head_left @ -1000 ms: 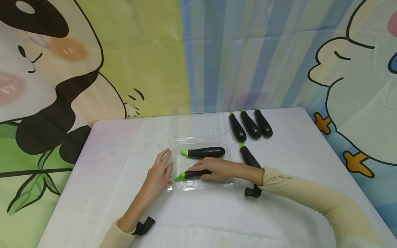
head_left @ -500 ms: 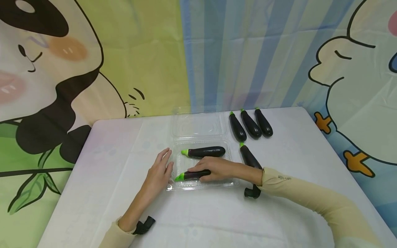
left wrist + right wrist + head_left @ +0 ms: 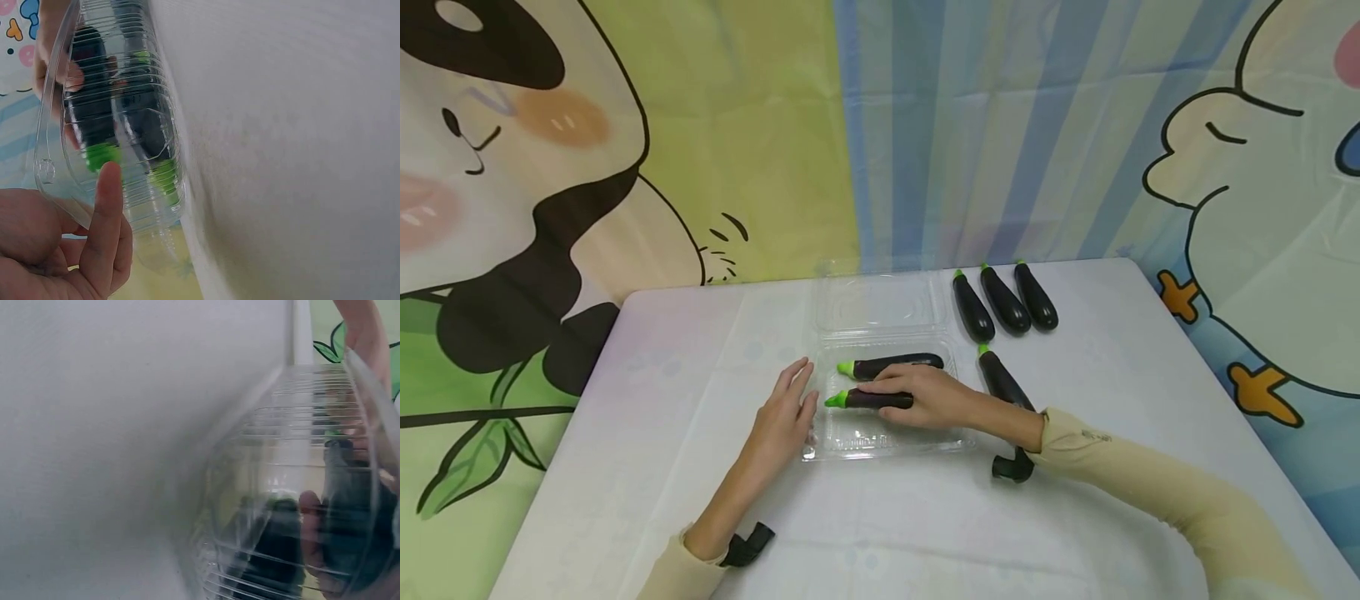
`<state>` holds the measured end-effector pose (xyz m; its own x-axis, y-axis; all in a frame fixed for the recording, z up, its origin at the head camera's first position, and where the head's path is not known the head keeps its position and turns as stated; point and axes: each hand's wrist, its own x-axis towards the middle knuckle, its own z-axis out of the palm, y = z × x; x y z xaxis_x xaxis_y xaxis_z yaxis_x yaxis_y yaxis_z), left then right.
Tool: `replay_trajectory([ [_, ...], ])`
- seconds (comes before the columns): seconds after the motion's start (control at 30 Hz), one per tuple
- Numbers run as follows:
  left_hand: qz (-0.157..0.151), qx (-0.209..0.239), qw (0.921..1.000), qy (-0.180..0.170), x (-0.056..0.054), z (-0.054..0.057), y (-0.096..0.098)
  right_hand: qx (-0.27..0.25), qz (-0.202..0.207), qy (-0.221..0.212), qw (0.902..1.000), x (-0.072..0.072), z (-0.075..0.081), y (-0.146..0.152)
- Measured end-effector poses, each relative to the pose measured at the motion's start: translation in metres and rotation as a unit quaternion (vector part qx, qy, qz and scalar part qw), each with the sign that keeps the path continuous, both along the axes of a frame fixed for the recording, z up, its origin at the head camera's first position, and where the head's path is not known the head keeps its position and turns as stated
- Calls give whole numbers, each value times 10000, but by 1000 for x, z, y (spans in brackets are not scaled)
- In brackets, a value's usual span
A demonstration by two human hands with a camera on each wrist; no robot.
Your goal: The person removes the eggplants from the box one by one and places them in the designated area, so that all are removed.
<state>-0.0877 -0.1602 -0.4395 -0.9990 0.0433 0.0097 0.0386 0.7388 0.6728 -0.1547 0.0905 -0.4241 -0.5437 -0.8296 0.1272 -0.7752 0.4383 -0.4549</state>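
A clear plastic clamshell container point(image 3: 887, 455) lies on the table with its lid point(image 3: 880, 304) folded back. My right hand point(image 3: 928, 396) holds a dark eggplant point(image 3: 861, 400) with a green stem end, thumb and fingers around its right part, over the middle of the container. Just behind it another eggplant point(image 3: 865, 367) lies crosswise inside, partly covered by the right hand. At the container's left side, my left hand point(image 3: 784, 417) has its fingers extended along the wall. In the left wrist view, a fingertip point(image 3: 109, 178) touches the clear plastic, and both eggplants show through the ribbed wall.
Three more eggplants point(image 3: 1006, 302) lie side by side at the table's back right. One further eggplant point(image 3: 1000, 377) lies in front of them, partly hidden by the right forearm. A white cloth point(image 3: 865, 525) covers the table; a printed curtain point(image 3: 760, 150) hangs behind.
The right hand has moved the held eggplant from the container's front side back toward the other one inside. The left hand has stayed in place.
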Motion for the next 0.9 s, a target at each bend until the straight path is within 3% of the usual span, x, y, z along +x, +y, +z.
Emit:
replay_trajectory([
  [0.33,-11,-85,9999,-84,0,1,0,-630,-700,-493,9943,6,12,27],
  [0.53,-7,8,10000,-60,1,2,0,-962,-989,-576,9888,7,16,51],
  [0.73,-19,-9,9999,-109,0,3,1,-1414,-1306,-860,9775,12,24,74],
  [0.9,2,10,9999,-110,1,2,1,-1482,-1497,-962,9728,14,25,88],
])
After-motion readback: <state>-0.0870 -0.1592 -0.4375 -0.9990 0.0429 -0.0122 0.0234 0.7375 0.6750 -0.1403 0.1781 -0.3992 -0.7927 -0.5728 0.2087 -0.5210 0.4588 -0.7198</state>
